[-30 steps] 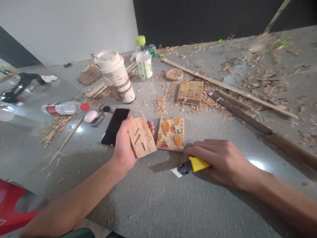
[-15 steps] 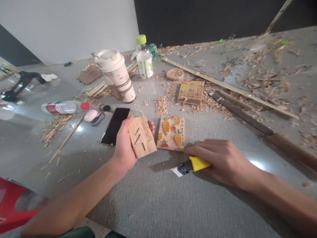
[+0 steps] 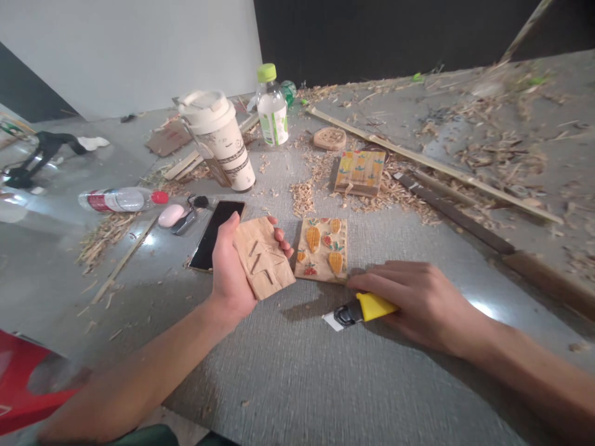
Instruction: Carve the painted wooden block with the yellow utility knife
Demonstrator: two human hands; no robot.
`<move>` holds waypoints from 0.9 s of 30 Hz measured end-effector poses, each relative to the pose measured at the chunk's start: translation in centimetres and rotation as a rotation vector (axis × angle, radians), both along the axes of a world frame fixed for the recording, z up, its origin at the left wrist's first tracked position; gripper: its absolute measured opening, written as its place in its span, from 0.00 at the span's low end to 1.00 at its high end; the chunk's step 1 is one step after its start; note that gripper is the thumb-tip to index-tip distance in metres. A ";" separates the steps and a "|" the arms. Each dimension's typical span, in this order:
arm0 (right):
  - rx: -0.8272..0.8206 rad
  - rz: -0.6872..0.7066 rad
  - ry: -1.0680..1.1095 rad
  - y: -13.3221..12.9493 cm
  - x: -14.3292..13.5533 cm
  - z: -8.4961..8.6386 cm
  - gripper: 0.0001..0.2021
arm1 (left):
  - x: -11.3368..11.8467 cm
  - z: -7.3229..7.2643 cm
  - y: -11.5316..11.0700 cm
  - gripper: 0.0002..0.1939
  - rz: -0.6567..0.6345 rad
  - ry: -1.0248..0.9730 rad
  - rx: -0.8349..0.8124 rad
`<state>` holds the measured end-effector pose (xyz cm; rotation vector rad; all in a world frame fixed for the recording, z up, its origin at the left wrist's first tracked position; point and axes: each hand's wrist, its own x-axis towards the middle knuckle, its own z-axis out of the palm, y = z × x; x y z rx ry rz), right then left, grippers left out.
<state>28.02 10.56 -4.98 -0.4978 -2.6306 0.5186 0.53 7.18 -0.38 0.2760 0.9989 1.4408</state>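
Observation:
A small wooden block (image 3: 272,269) with dark, narrow grooves cut in its face lies in my left hand (image 3: 231,272), thumb on one side and fingertips round the other. My right hand (image 3: 418,303) rests low over the table, closed round a yellow-and-black utility knife (image 3: 372,307). The knife's blade is out and points left, below a carved wooden tile (image 3: 321,248) painted with orange and red fruit. This tile lies flat on the table between my hands, its lower right corner close to my right fingertips.
Behind stand a white lidded cup (image 3: 216,139) and a green-capped bottle (image 3: 273,114). A phone (image 3: 211,238) lies left, near a red-capped bottle (image 3: 121,200). A painted block stack (image 3: 359,173) sits among wood shavings (image 3: 303,197). A long strip (image 3: 437,162) and a dark file (image 3: 455,214) lie right.
My left hand has tilted the grooved block slightly, and its far fingers wrap further round the edge. My right hand and the knife have hardly moved.

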 end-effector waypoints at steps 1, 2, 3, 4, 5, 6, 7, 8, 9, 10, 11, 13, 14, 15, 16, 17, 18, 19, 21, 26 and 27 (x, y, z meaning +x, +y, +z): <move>0.000 0.001 0.000 0.0 0.0 0.0 0.13 | 0.0 0.0 0.0 0.25 0.010 0.021 -0.013; 0.001 0.001 0.001 0.0 0.0 0.0 0.13 | 0.0 0.0 0.0 0.26 0.019 0.040 -0.024; 0.002 -0.001 0.002 0.0 0.0 0.0 0.13 | 0.0 -0.1 0.0 0.25 0.023 0.053 -0.029; 0.003 -0.004 0.005 0.0 0.0 0.0 0.13 | 0.0 -0.1 0.0 0.25 0.022 0.057 -0.027; 0.003 -0.008 0.009 -0.1 0.0 0.0 0.13 | 0.0 -0.1 0.0 0.25 0.019 0.057 -0.016; 0.001 -0.011 0.012 -0.1 -0.1 0.1 0.13 | 0.0 -0.1 0.0 0.24 0.012 0.056 -0.001; -0.002 -0.013 0.013 -0.1 -0.1 0.1 0.13 | 0.0 -0.1 -0.1 0.24 0.003 0.057 0.018; -0.005 -0.012 0.012 -0.1 -0.1 0.1 0.12 | 0.0 -0.1 -0.2 0.24 -0.008 0.062 0.037; -0.006 -0.010 0.009 -0.1 -0.1 0.1 0.12 | 0.0 0.0 -0.2 0.23 -0.021 0.069 0.055; -0.007 -0.006 0.007 -0.1 -0.1 0.1 0.12 | 0.1 0.1 -0.3 0.23 -0.032 0.076 0.069; -0.007 -0.002 0.006 -0.1 -0.1 0.1 0.11 | 0.1 0.2 -0.4 0.23 -0.042 0.081 0.079; -0.007 0.002 0.010 0.0 -0.2 0.1 0.10 | 0.1 0.3 -0.6 0.22 -0.057 0.088 0.092; -0.009 0.002 0.012 0.0 -0.2 0.1 0.10 | 0.1 0.4 -0.6 0.22 -0.064 0.092 0.097; -0.012 0.002 0.012 0.0 -0.2 0.1 0.10 | 0.1 0.5 -0.7 0.22 -0.071 0.097 0.104; -0.015 0.001 0.009 -0.1 -0.2 0.1 0.10 | 0.1 0.5 -0.7 0.23 -0.076 0.103 0.113; -0.019 0.001 0.004 -0.1 -0.2 0.1 0.10 | 0.1 0.5 -0.7 0.22 -0.081 0.108 0.121; -0.021 0.002 0.000 -0.1 -0.2 0.1 0.11 | 0.2 0.6 -0.8 0.22 -0.085 0.113 0.129; -0.023 0.002 -0.001 -0.1 -0.2 0.1 0.11 | 0.2 0.6 -0.8 0.22 -0.089 0.118 0.135; -0.022 0.000 -0.001 -0.1 -0.2 0.1 0.11 | 0.2 0.6 -0.8 0.22 -0.094 0.125 0.139; -0.011 -0.004 0.000 -0.1 -0.1 0.2 0.11 | 0.2 0.5 -0.8 0.22 -0.090 0.134 0.128; -0.010 -0.004 -0.001 -0.1 -0.1 0.1 0.11 | 0.2 0.4 -0.8 0.22 -0.090 0.134 0.125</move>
